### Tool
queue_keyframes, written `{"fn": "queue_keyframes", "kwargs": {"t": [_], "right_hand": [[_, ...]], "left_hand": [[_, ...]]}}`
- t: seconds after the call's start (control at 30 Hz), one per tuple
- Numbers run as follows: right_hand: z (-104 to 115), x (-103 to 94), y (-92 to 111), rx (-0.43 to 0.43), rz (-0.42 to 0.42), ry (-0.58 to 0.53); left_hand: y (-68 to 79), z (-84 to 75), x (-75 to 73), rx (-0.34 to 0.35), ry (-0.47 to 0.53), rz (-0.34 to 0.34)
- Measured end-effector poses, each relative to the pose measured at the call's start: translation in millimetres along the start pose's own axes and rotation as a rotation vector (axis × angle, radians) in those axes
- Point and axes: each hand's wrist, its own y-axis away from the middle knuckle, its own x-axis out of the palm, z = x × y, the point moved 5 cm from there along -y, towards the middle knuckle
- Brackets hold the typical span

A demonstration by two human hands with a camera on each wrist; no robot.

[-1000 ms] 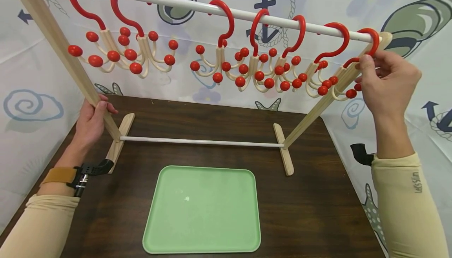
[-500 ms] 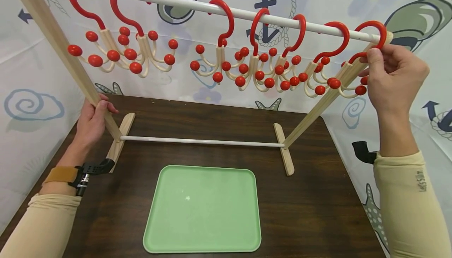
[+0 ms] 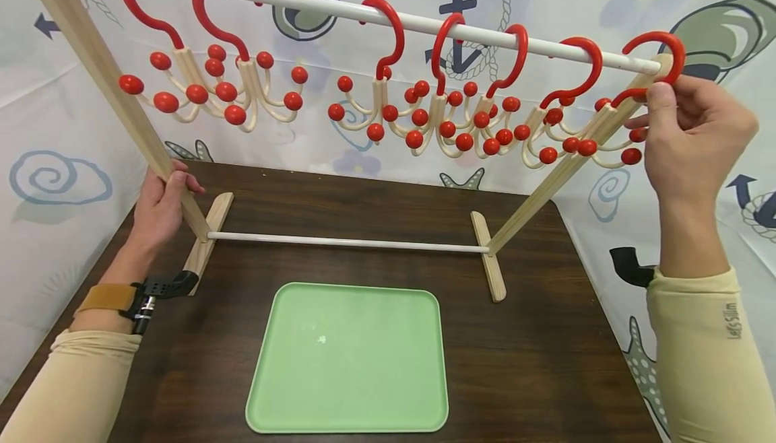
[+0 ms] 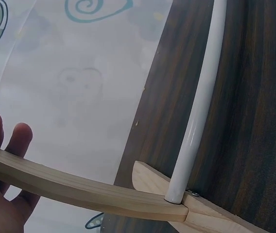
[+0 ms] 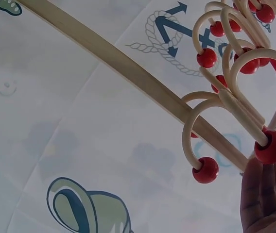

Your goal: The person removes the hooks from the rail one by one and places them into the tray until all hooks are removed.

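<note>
My left hand grips the left wooden post of a garment rack low down, thumb in front; in the left wrist view two fingertips show past the post. At the upper right my right hand pinches the red hook of the rightmost hook hanger, just below its curve. That hook overlaps the right end of the white top rod. The hanger's pale curved prongs end in red balls; in the right wrist view one ball lies right at my fingers.
Several similar hook hangers hang along the rod. The right post leans down to a wooden foot. A lower white bar joins the posts. A green tray lies in front on the dark table.
My right hand has moved right with the rightmost hook hanger, its hook sliding toward the rod's end. The left hand still grips the post, and the other hangers hang as before.
</note>
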Motion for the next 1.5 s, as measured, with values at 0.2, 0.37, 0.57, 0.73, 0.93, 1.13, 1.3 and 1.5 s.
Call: {"fn": "queue_keyframes", "kwargs": {"t": [0.2,0.37,0.57,0.73,0.93,1.13,1.3,1.5], "right_hand": [[-0.1,-6.3,2.4,-0.016,-0.015,-0.071],[1.7,-9.2,6.9,-0.096,-0.008,-0.101],[2.0,-15.9,9.3,-0.097,-0.032,-0.135],[5.2,-19.1,14.6,-0.111,-0.017,-0.122],[6.1,-24.1,25.0,-0.086,-0.037,-0.153],[9.1,-38.2,33.4,-0.071,-0.107,-0.137],[5.3,-45.5,39.4,-0.03,-0.153,-0.135],[4.4,-44.5,48.3,-0.081,-0.161,-0.086]], "left_hand": [[0.4,0.6,-0.2,-0.009,0.0,0.007],[2.8,-7.5,-0.3,-0.004,0.004,0.003],[4.5,-16.1,0.6,-0.026,0.004,0.01],[3.5,-10.6,0.0,-0.021,0.01,0.007],[7.2,-26.2,-0.1,0.023,0.047,0.006],[4.8,-19.7,-0.1,0.008,0.037,0.006],[3.1,-12.2,-0.6,0.007,0.04,0.003],[6.9,-27.1,0.0,0.031,0.07,-0.003]]}}
